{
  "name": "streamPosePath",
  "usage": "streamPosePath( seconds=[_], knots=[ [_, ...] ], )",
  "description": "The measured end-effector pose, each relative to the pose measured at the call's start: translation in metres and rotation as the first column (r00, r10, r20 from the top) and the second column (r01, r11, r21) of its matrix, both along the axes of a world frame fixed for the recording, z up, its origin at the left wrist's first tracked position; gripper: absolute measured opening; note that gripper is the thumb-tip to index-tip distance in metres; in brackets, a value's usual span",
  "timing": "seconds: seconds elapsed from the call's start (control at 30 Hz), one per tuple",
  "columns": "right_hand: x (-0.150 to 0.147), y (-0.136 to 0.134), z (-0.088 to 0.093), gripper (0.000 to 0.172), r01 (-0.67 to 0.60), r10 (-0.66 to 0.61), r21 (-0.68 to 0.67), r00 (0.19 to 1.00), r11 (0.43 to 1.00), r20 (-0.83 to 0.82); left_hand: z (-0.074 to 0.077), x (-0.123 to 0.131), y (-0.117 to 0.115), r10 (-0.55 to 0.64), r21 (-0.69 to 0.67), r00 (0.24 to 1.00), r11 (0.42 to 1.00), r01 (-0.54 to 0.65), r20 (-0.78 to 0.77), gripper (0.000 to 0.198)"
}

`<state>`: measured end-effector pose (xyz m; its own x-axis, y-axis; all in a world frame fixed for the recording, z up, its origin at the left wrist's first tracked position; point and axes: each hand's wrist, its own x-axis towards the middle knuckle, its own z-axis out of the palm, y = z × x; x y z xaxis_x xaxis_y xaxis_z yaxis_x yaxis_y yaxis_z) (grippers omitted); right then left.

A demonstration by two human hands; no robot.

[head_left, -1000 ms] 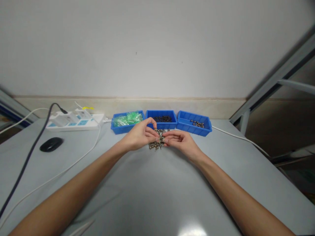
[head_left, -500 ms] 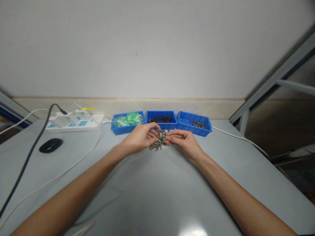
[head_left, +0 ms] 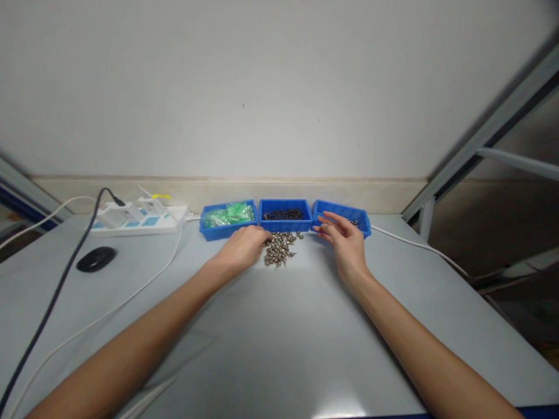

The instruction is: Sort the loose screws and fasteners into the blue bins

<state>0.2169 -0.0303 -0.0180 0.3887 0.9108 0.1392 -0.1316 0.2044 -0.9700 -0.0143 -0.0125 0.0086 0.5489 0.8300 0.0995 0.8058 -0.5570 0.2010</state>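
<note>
A heap of small shiny metal fittings (head_left: 279,250) lies on the grey table (head_left: 271,337), in front of the middle blue bin. My left hand (head_left: 247,244) rests against the heap's left edge, its fingers curled closed; whatever they pinch is too small and hidden to name. Over the front of the right blue bin (head_left: 340,208) is my right hand (head_left: 348,241), fingers apart, with nothing visible in them. A few metal fittings in that bin show partly behind its fingers.
The middle blue bin (head_left: 286,226) contains dark screws, and the left blue bin (head_left: 227,233) green-and-clear plastic packets. Farther left are a white power strip (head_left: 170,221), a black mouse (head_left: 96,259) and loose cables. A wall stands behind the bins.
My right hand has left the heap and moved right to the right bin, its fingers loosening. The left hand has drawn slightly left and closed at the heap's edge. The view has shifted slightly.
</note>
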Motion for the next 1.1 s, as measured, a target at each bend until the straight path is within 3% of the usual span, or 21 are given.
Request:
streamPosePath(
  seconds=[0.5, 0.63, 0.73, 0.87, 1.1],
  knots=[
    [-0.001, -0.003, 0.006, 0.025, -0.127, 0.127, -0.005, 0.989, 0.992, 0.074, 0.011, 0.001, -0.003, -0.068, 0.031, 0.972, 0.998, 0.063, 0.226, 0.023],
    [-0.005, -0.005, 0.003, 0.024, -0.248, 0.247, -0.016, 0.954, 0.969, 0.167, 0.014, 0.008, -0.006, -0.066, -0.038, 0.912, 0.995, 0.089, 0.405, 0.020],
    [-0.011, -0.010, 0.001, 0.026, -0.418, 0.414, -0.049, 0.866, 0.907, 0.280, 0.012, 0.015, -0.008, 0.024, -0.176, 0.803, 0.979, 0.102, 0.596, 0.012],
    [-0.017, -0.017, 0.001, 0.028, -0.537, 0.525, -0.069, 0.780, 0.841, 0.341, 0.011, 0.020, -0.011, 0.180, -0.349, 0.717, 0.932, 0.094, 0.674, 0.011],
    [-0.016, -0.015, -0.005, 0.028, -0.568, 0.582, -0.124, 0.788, 0.813, 0.204, 0.012, 0.021, -0.011, 0.283, -0.463, 0.673, 0.881, 0.099, 0.683, 0.015]
  ],
)
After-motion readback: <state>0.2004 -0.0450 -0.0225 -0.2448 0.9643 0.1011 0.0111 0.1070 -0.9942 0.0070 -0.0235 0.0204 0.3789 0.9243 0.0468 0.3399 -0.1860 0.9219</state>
